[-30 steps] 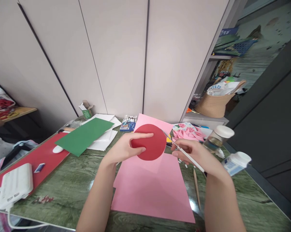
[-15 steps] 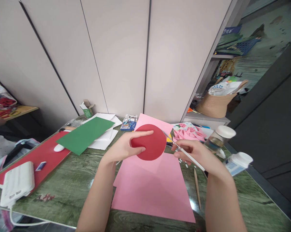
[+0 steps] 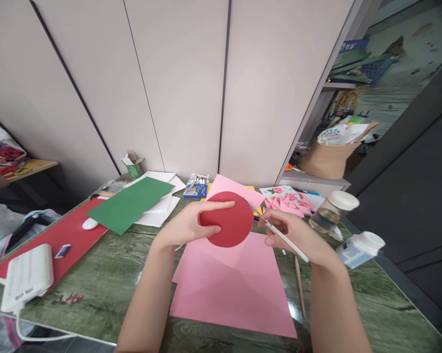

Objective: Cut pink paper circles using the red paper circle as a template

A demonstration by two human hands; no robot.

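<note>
Red disc (image 3: 230, 219), pinched over pink paper (image 3: 230, 185) above the desk (image 3: 96, 274) in the left hand (image 3: 187, 223), should turn slowly against the white tool (image 3: 285, 239) gripped at its rim by the right hand (image 3: 296, 233).

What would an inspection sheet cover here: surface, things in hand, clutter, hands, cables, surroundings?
Surface: green wood-patterned table, glossy.
Things in hand: red disc; white-handled tool.
Clutter: green sheet, marker box, clear bottle, white bottle, wooden stick.
Hands: left hand grips the disc; right hand holds the tool near its edge.
Cables: white cable from a white device.
Surroundings: pale cabinet doors behind; woven basket right.
</note>
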